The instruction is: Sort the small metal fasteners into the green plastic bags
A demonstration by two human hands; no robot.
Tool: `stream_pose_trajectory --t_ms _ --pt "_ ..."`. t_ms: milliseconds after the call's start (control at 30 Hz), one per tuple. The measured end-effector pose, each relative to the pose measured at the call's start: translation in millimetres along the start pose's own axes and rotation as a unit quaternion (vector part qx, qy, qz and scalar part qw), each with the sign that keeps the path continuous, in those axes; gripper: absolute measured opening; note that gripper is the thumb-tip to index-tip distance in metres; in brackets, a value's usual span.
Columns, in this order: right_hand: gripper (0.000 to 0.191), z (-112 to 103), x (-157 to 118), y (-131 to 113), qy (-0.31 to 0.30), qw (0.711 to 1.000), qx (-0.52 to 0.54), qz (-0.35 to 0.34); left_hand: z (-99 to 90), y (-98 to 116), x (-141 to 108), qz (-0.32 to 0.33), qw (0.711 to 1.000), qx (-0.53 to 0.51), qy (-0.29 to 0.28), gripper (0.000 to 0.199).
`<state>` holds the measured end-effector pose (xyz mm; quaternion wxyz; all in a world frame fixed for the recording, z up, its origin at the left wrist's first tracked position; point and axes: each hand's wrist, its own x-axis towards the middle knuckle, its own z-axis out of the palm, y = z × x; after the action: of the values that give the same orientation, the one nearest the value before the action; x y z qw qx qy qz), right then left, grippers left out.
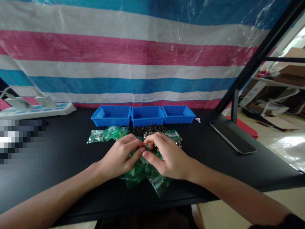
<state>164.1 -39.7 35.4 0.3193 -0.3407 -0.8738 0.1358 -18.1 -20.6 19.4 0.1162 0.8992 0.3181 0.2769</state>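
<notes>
My left hand [122,154] and my right hand [170,157] meet over a heap of small green plastic bags [135,173], fingertips nearly touching. Both are closed in a pinch; whatever lies between the fingers is hidden or too small to name. Just beyond the fingers is a pile of dark screw-like pieces [151,128]. Small shiny metal pieces [179,144] show beside my right hand, partly covered by it. More green bags [108,133] lie beyond my left hand, and another green bag [174,135] lies past my right hand.
Three blue trays [111,122] [148,121] [179,119] stand in a row behind the piles. A phone [232,138] lies at the right of the black table [78,149]. A white power strip [59,109] with plugs sits at the far left. A striped sheet [143,51] hangs behind.
</notes>
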Motion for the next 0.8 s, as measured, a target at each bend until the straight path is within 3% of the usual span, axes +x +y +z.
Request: stream_pose_trajectory --t_ms 167,400,800 --pt "0.024 -5 2 -4 -0.015 0.997 -0.076 0.009 -1.0 1 -1 -0.005 1.000 -0.013 0.016 0.015" --pt "0.024 4 1 0 -0.031 0.993 -0.110 0.004 0.4 0 -3 0.016 0.999 -0.020 0.040 0.012" --pt "0.010 5 1 8 -0.004 0.995 -0.094 0.012 1.8 -2 -2 -0.033 0.999 -0.025 -0.018 0.016"
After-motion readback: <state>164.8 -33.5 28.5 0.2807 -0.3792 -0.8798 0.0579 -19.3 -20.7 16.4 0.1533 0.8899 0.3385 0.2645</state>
